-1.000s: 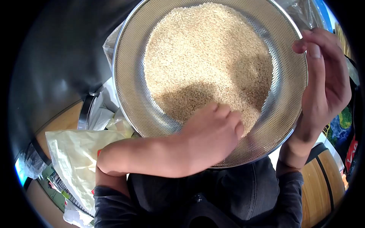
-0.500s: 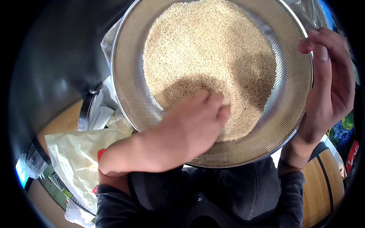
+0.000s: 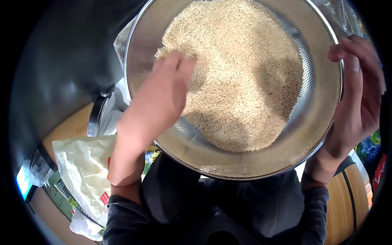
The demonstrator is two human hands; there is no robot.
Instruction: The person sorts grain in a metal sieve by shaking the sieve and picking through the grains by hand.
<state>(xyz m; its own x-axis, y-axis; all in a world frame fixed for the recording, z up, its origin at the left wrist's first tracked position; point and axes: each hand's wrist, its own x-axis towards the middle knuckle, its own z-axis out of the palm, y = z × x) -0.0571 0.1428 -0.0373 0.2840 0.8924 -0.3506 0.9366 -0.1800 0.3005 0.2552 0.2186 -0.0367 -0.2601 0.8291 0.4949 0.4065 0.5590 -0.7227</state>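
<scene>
A wide round metal sieve (image 3: 228,168) with fine holes sits over my lap, holding a broad heap of pale tan grains (image 3: 241,53) that look like rice. My left hand (image 3: 161,92) reaches into the heap's left side, its fingers bent together and their tips among the grains. How much grain they hold is hidden. On the opposite side, my right hand (image 3: 359,85) is at the sieve's right rim, thumb raised and fingers curled, with the wrist beside the lower rim. Shadows and shallow dips mark the heap at its right and lower left.
A crumpled cream plastic bag (image 3: 79,163) with red marks lies at the lower left. Clear plastic (image 3: 332,16) is behind the sieve at the upper right. Wooden surfaces (image 3: 347,200) show on both sides, and a lit screen (image 3: 23,183) is at far left.
My left hand has swept from the heap's lower middle up to its left edge, shifting grains there. The sieve and my right hand have moved slightly right in view.
</scene>
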